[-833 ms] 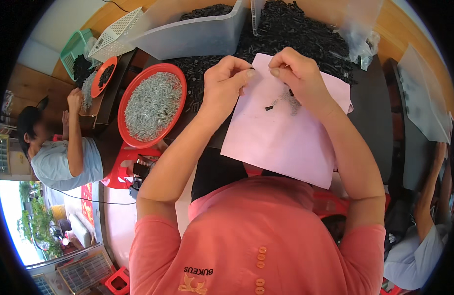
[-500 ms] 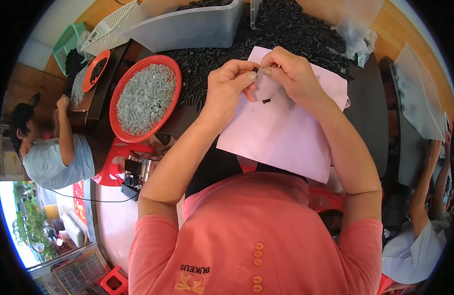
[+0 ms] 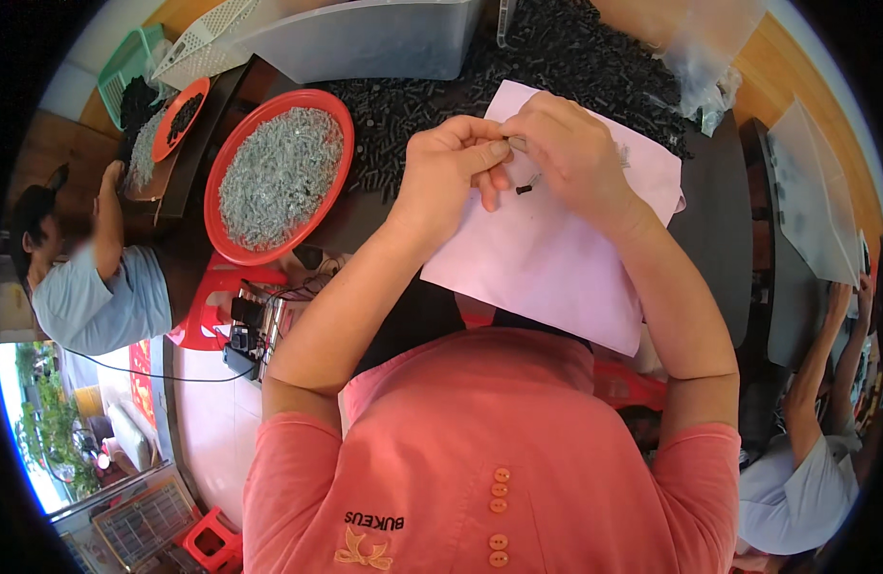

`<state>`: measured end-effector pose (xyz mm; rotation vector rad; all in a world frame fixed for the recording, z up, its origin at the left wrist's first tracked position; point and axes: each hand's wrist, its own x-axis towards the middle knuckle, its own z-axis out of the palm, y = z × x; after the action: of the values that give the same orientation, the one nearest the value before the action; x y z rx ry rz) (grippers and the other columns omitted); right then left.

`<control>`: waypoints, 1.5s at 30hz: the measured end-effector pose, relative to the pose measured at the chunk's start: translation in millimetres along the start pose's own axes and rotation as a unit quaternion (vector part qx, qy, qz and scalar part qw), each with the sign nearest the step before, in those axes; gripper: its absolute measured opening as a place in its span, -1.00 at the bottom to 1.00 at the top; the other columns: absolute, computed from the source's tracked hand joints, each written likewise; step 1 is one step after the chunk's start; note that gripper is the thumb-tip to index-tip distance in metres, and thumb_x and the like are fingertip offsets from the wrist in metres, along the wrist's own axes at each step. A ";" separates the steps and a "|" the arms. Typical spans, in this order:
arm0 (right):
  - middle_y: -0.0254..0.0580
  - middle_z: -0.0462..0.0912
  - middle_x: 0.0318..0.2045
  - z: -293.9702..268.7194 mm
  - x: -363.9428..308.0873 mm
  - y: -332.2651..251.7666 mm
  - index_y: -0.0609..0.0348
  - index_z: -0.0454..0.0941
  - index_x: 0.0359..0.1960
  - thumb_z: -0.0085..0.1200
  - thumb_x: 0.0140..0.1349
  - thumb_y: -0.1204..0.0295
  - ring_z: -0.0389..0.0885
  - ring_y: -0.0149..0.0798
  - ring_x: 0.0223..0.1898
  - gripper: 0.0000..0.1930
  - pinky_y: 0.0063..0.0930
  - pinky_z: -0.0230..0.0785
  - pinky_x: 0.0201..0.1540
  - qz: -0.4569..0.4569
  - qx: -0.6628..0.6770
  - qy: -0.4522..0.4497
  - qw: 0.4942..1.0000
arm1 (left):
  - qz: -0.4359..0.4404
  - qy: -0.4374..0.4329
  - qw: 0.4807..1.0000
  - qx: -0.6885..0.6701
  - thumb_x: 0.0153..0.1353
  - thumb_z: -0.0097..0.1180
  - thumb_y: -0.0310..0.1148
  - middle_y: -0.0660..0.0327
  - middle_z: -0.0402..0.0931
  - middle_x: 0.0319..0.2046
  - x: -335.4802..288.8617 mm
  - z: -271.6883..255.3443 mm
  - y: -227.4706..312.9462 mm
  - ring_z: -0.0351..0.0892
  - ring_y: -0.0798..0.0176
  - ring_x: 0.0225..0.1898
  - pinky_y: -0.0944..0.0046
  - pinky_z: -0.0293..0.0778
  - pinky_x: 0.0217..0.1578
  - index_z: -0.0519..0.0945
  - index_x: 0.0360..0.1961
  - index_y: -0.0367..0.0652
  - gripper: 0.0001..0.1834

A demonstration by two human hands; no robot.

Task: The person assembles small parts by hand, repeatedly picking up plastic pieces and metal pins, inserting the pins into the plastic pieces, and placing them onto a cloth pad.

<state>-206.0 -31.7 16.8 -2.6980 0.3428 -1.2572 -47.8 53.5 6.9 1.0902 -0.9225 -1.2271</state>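
While the wearer's coral-pink short-sleeved shirt [image 3: 441, 421] fills the nearest part of the view, a pale pink flat sheet [image 3: 547, 258] lies just beyond it. Over the sheet, the left hand [image 3: 439, 172] and the right hand [image 3: 577, 158] meet at their fingertips. The left thumb and forefinger pinch a tiny dark part [image 3: 507, 141], largely covered; whether the right fingers grip it too, I cannot tell, nor which way its long axis runs. Below that meeting point, on the wearer's side, a small black cylindrical piece [image 3: 525, 189] rests on the sheet between the hands, touching neither, its long axis roughly left to right and slightly closer to the left fingers. Farther left sits a round red plastic tray [image 3: 212, 206] of small clear pieces [image 3: 279, 182]; beyond the hands, loose black tubular pieces [image 3: 594, 57] spread beside a translucent plastic bin [image 3: 365, 53].
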 end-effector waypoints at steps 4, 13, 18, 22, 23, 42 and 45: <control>-0.27 0.52 -0.41 2.4 -2.4 -1.2 0.09 0.57 -0.31 0.17 -0.07 0.56 0.56 -0.13 -0.30 -0.78 -0.28 0.40 -0.27 -0.010 0.005 0.004 1.000 | -0.035 0.005 0.995 -0.092 0.24 0.14 -0.56 0.10 0.58 -0.44 -4.8 -5.5 1.2 0.57 0.28 -0.56 0.35 0.45 -0.65 0.56 -0.24 -0.44 -0.87; -0.23 0.59 -0.40 -16.3 -3.3 -9.3 0.05 0.62 -0.48 0.18 -0.07 0.50 0.60 -0.10 -0.26 -0.92 -0.17 0.43 -0.19 0.062 -0.019 -0.276 0.959 | -0.031 0.030 0.999 -0.018 0.25 0.13 -0.54 0.11 0.59 -0.43 -31.9 -12.7 -12.5 0.53 0.33 -0.56 0.39 0.44 -0.57 0.58 -0.19 -0.41 -0.85; -0.22 0.59 -0.39 -9.1 -4.4 -15.3 0.11 0.62 -0.48 0.16 -0.05 0.50 0.60 -0.09 -0.23 -0.94 -0.20 0.43 -0.11 0.027 -0.093 -0.289 0.952 | 0.000 0.047 0.999 -0.008 0.25 0.14 -0.55 0.12 0.58 -0.43 -34.4 -10.6 -16.0 0.52 0.35 -0.56 0.40 0.44 -0.55 0.58 -0.18 -0.40 -0.85; -0.19 0.59 -0.39 -9.7 -6.5 -13.0 0.14 0.61 -0.51 0.15 -0.05 0.52 0.59 -0.09 -0.20 -0.95 -0.21 0.40 -0.06 0.022 -0.099 -0.255 0.961 | 0.009 0.049 0.999 -0.022 0.25 0.14 -0.55 0.12 0.59 -0.40 -33.9 -12.5 -18.2 0.54 0.35 -0.53 0.41 0.46 -0.54 0.58 -0.18 -0.39 -0.85; -0.21 0.56 -0.40 -11.0 -6.7 -11.4 0.14 0.60 -0.49 0.16 -0.05 0.53 0.56 -0.11 -0.21 -0.94 -0.23 0.37 -0.08 0.026 -0.101 -0.260 0.960 | 0.013 0.043 0.999 -0.023 0.25 0.14 -0.55 0.12 0.59 -0.39 -34.0 -13.4 -18.7 0.54 0.35 -0.52 0.41 0.46 -0.54 0.58 -0.18 -0.39 -0.86; -0.38 0.61 -0.39 5.7 -2.1 -8.7 0.27 0.59 -0.22 0.18 0.19 0.49 0.55 -0.58 -0.34 -0.84 -0.66 0.41 -0.25 0.279 0.431 -0.059 0.856 | 0.028 0.069 0.997 -0.032 0.23 0.15 -0.57 0.13 0.57 -0.50 -34.2 -7.3 -18.4 0.49 0.37 -0.60 0.43 0.42 -0.59 0.59 -0.21 -0.40 -0.87; -0.36 0.61 -0.38 14.7 -4.4 -11.4 0.27 0.58 -0.23 0.15 0.22 0.50 0.56 -0.56 -0.33 -0.87 -0.64 0.43 -0.23 0.284 0.491 -0.050 0.822 | 0.029 0.069 0.996 -0.039 0.23 0.14 -0.58 0.13 0.56 -0.50 -35.0 -6.5 -16.7 0.50 0.36 -0.60 0.42 0.42 -0.60 0.58 -0.21 -0.40 -0.88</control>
<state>-195.8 -19.0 6.7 -1.5849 0.3215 -0.7679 -50.3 89.0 -9.9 1.0652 -0.7902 -1.1156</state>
